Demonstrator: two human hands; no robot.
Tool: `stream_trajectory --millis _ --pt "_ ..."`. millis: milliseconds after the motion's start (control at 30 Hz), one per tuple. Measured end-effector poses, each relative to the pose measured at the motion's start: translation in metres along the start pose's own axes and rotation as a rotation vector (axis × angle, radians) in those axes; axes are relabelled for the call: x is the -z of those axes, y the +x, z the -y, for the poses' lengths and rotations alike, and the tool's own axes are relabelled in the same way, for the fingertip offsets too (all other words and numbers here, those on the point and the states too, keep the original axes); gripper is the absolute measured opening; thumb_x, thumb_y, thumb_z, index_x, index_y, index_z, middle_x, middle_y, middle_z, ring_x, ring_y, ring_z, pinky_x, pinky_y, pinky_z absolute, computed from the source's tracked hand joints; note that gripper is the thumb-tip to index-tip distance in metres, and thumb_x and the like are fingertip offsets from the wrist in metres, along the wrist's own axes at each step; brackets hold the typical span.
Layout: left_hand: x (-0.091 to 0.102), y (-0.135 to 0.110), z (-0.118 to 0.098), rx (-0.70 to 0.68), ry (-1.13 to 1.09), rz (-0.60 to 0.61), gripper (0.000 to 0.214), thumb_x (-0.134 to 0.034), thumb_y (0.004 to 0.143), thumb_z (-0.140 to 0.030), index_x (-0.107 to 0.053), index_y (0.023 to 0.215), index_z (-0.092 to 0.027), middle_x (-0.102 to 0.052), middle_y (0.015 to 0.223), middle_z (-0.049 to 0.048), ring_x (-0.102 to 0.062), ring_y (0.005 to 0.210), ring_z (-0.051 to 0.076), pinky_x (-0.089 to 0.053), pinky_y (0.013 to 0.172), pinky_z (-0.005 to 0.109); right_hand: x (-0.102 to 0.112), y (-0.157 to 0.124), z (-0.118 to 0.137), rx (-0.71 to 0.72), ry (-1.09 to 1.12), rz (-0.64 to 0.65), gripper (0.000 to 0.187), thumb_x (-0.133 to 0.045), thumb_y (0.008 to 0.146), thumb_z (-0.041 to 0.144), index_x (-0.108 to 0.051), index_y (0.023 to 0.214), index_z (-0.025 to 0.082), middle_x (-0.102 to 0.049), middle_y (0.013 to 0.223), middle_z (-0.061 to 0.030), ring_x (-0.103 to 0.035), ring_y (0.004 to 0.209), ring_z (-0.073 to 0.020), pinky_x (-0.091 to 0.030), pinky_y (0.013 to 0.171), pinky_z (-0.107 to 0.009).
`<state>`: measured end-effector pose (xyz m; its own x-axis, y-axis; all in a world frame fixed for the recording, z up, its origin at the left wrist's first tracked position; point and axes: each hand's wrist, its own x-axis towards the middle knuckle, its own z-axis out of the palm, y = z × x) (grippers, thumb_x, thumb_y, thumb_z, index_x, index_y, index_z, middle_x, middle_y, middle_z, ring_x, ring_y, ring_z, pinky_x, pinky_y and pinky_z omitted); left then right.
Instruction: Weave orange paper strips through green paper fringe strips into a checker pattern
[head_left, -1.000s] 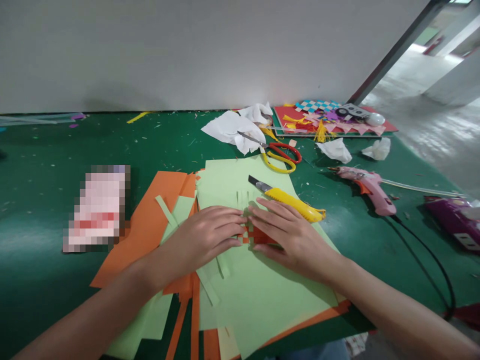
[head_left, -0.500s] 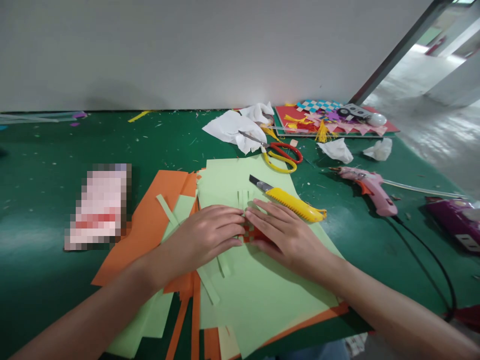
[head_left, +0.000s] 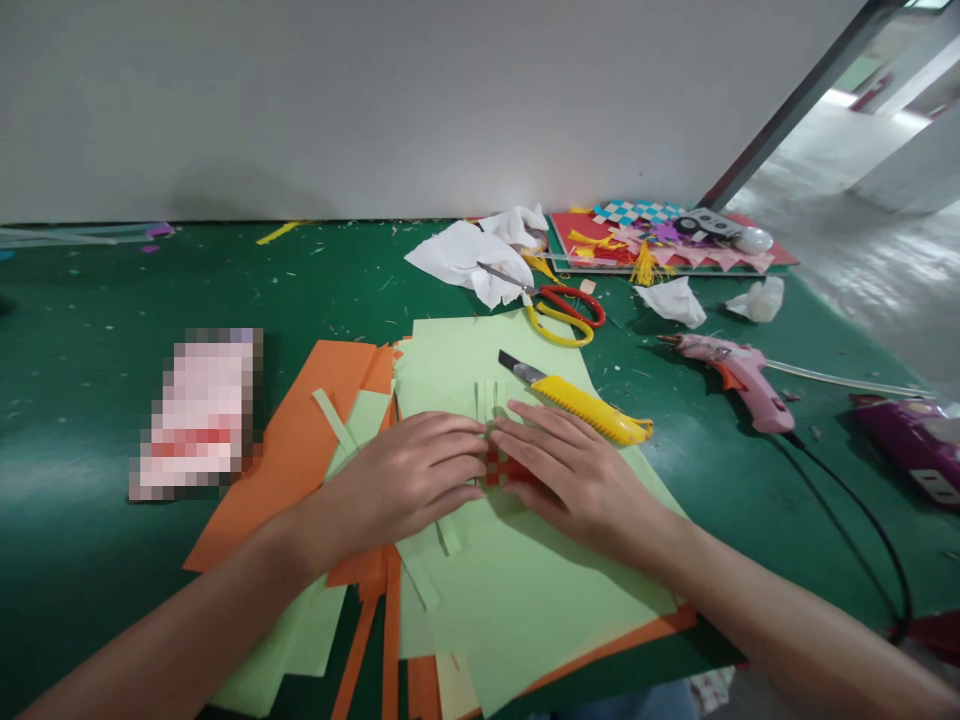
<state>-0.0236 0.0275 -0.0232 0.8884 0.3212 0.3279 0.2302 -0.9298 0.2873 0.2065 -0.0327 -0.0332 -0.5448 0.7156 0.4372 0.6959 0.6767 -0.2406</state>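
Observation:
A small weave of orange and light green paper strips (head_left: 493, 466) lies on a light green sheet (head_left: 540, 590), mostly hidden under my fingers. My left hand (head_left: 420, 470) rests on its left side, fingers stretched out with the tips on the strips. From the other side my right hand (head_left: 559, 465) lies flat over the weave, fingers extended and a little apart. Ends of green strips (head_left: 486, 395) stick out above the fingertips. Just beyond my right hand is a yellow utility knife (head_left: 592, 408) with its blade out, lying on the green sheet.
Scissors (head_left: 562, 315) and crumpled white tissue (head_left: 465, 260) lie at the back. On the right are a pink glue gun (head_left: 739, 380) with a black cord and a purple box (head_left: 911, 450). Orange paper (head_left: 300, 430) and a blurred-out flat object (head_left: 199, 415) are to the left.
Both hands stay almost in place over the weave. My fingertips have shifted very slightly; nothing else has moved.

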Motion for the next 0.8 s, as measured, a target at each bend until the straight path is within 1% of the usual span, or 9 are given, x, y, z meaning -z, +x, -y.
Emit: stream_trajectory --millis 67,167,267,400,567,667,800 --pt "0.001 0.001 -0.002 0.001 -0.008 0.004 0.013 -0.057 0.090 -0.021 -0.064 0.101 -0.017 -0.070 0.106 0.0049 -0.058 0.110 0.022 -0.047 0.098 0.038 0.001 0.000 0.001 0.004 0.047 -0.022 0.024 -0.055 0.090 0.019 -0.061 0.113 0.014 -0.068 0.116 -0.0105 -0.052 0.123 -0.0265 -0.048 0.099 -0.046" --pt "0.002 0.001 -0.005 0.023 -0.018 0.009 0.011 -0.056 0.090 -0.018 -0.064 0.097 -0.017 -0.070 0.099 0.0049 -0.060 0.102 0.021 -0.048 0.092 0.037 0.001 0.002 0.005 -0.019 0.128 -0.028 0.013 -0.056 0.088 0.016 -0.063 0.099 0.016 -0.068 0.101 -0.0084 -0.058 0.108 -0.0247 -0.050 0.092 -0.044" --pt "0.000 0.001 -0.006 0.031 -0.012 0.009 0.011 -0.055 0.090 -0.018 -0.063 0.096 -0.016 -0.069 0.096 0.0058 -0.060 0.098 0.021 -0.049 0.088 0.037 -0.001 0.003 0.009 -0.051 0.162 -0.002 0.011 -0.056 0.086 0.016 -0.063 0.095 0.016 -0.066 0.097 -0.0083 -0.057 0.097 -0.0236 -0.050 0.086 -0.043" --pt "-0.002 -0.001 -0.006 0.023 0.014 -0.004 0.012 -0.055 0.090 -0.018 -0.063 0.098 -0.017 -0.069 0.095 0.0053 -0.060 0.096 0.021 -0.049 0.086 0.037 -0.003 0.003 0.012 -0.080 0.195 0.030 0.014 -0.054 0.087 0.015 -0.064 0.097 0.016 -0.065 0.099 -0.0083 -0.054 0.097 -0.0231 -0.048 0.086 -0.042" --pt "-0.004 0.000 -0.007 0.018 0.047 -0.004 0.010 -0.054 0.090 -0.017 -0.063 0.095 -0.016 -0.068 0.092 0.0052 -0.061 0.095 0.021 -0.049 0.085 0.036 -0.003 0.006 0.017 -0.184 0.270 0.036 0.015 -0.054 0.083 0.009 -0.063 0.093 0.017 -0.062 0.100 -0.0087 -0.051 0.099 -0.0239 -0.047 0.088 -0.045" --pt "-0.003 0.001 -0.008 0.019 0.062 -0.006 0.011 -0.052 0.091 -0.017 -0.063 0.093 -0.016 -0.068 0.089 0.0051 -0.061 0.092 0.020 -0.050 0.084 0.036 -0.002 0.008 0.018 -0.186 0.282 0.029 0.016 -0.054 0.081 0.007 -0.061 0.092 0.016 -0.061 0.103 -0.0102 -0.051 0.105 -0.0249 -0.045 0.094 -0.046" --pt "-0.002 0.001 -0.009 0.016 0.070 -0.011 0.012 -0.052 0.092 -0.016 -0.063 0.093 -0.016 -0.068 0.088 0.0051 -0.061 0.092 0.020 -0.051 0.084 0.035 -0.002 0.009 0.018 -0.168 0.272 0.031 0.014 -0.052 0.084 0.009 -0.061 0.092 0.016 -0.061 0.103 -0.0115 -0.052 0.107 -0.0256 -0.044 0.097 -0.048"
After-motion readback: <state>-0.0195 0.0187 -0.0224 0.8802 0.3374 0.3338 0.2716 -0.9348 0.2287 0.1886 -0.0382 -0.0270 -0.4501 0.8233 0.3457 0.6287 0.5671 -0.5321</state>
